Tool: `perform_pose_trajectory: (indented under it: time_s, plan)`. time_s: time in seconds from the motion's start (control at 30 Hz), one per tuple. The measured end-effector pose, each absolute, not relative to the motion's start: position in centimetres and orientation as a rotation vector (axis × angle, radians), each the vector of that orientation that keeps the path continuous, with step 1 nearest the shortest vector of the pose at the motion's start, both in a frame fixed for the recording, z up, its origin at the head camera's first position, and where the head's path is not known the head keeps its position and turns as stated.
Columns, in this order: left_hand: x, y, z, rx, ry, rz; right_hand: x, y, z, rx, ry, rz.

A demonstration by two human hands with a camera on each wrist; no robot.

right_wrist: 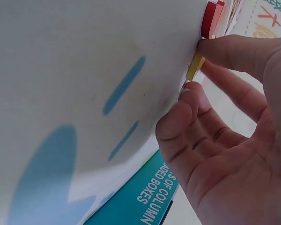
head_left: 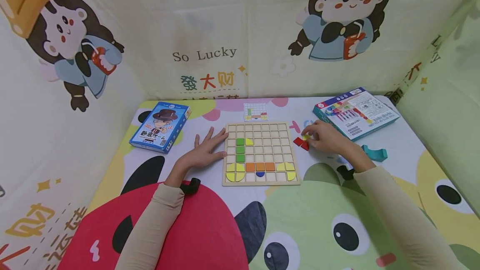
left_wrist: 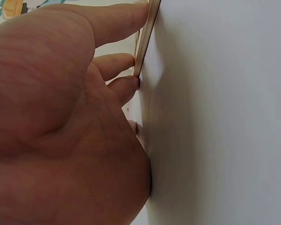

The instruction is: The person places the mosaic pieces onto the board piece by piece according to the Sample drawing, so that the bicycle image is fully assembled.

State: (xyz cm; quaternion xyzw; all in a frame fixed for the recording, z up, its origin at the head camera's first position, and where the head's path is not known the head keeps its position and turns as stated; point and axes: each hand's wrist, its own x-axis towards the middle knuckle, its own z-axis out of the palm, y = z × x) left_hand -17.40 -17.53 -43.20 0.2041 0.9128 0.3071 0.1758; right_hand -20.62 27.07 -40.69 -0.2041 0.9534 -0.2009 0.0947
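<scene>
A wooden grid board (head_left: 261, 183) lies on the table, holding green squares (head_left: 240, 149), orange squares (head_left: 260, 166), a blue half-round piece (head_left: 260, 174) and yellow quarter-round pieces (head_left: 235, 173). With fingers spread, my left hand (head_left: 205, 151) rests at the board's left side; in the left wrist view the thumb and fingertips touch its edge (left_wrist: 147, 40). Right of the board, my right hand (head_left: 327, 137) pinches a small yellow piece (right_wrist: 195, 66) between thumb and fingers, low over the table. Its exact shape is partly hidden. Red pieces (head_left: 301, 143) lie beside those fingertips.
Behind the board lies a small printed grid card (head_left: 256, 112). A blue game box (head_left: 160, 126) is at the back left, a teal-edged box (head_left: 358, 111) at the back right. A teal curved object (head_left: 375, 153) sits by the right forearm. Patterned cloth walls surround the table.
</scene>
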Motion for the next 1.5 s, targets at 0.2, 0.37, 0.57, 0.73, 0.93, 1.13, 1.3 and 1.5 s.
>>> perform_pose_trajectory:
  time_s: [0.2, 0.37, 0.57, 0.73, 0.93, 1.13, 1.3, 1.5]
  plan:
    - [-17.4, -17.6, -43.3, 0.573, 2.587, 0.872, -20.6, 26.9, -40.7, -0.569, 2.85, -0.555]
    - [-17.4, -17.6, -43.4, 0.564, 2.59, 0.859, -20.4, 26.7, -40.6, -0.527, 2.866, -0.559]
    - [-17.4, -17.6, -43.4, 0.561, 2.593, 0.853, -20.2, 26.5, -40.7, -0.511, 2.885, -0.561]
    - [-17.3, -17.6, -43.3, 0.561, 2.593, 0.85, -20.2, 26.5, -40.7, -0.496, 2.894, -0.558]
    - [-17.3, -17.6, -43.2, 0.562, 2.591, 0.857, -20.1, 26.7, -40.6, -0.527, 2.882, -0.59]
    - [-17.3, -17.6, -43.2, 0.563, 2.597, 0.848, -20.1, 27.4, -40.1, -0.562, 2.808, -0.631]
    - [-17.3, -17.6, -43.2, 0.564, 2.6, 0.849, -20.4, 28.2, -40.3, -0.624, 2.769, -0.653]
    - [-17.3, -17.6, -43.3, 0.561, 2.603, 0.847, -20.7, 28.7, -40.5, -0.644, 2.75, -0.665]
